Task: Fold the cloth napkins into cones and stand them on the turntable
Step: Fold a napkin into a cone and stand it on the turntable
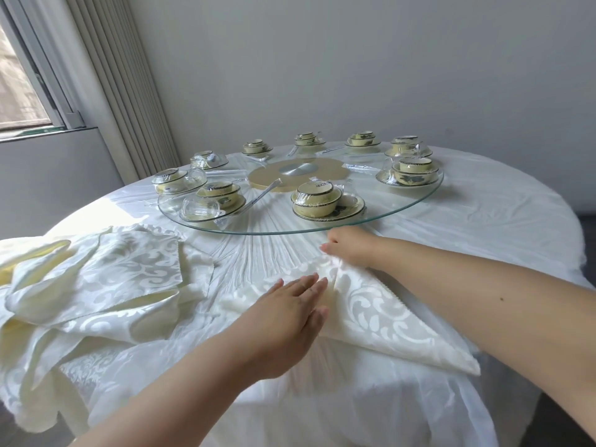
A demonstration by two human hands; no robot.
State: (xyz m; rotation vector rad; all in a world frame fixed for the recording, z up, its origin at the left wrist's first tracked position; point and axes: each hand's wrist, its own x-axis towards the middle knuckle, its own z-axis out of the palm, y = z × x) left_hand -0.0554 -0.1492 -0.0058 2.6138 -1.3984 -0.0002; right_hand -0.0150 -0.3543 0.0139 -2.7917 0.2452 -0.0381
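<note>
Two hands on a cream napkin

The left hand [290, 312] lies flat on the napkin [380, 304]; the right hand [350, 246] pinches its far corner.

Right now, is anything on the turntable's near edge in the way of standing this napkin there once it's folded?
Partly. The napkin lies under both hands, left hand and right hand. On the turntable, one dish set sits ahead near the rim and another set further left; bare glass shows between them.

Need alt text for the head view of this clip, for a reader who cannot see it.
A person's left hand presses flat on a cream damask napkin on a white-clothed round table while the right hand pinches its far corner. A glass turntable beyond carries wrapped dish sets, and a pile of unfolded napkins lies at left.
</note>
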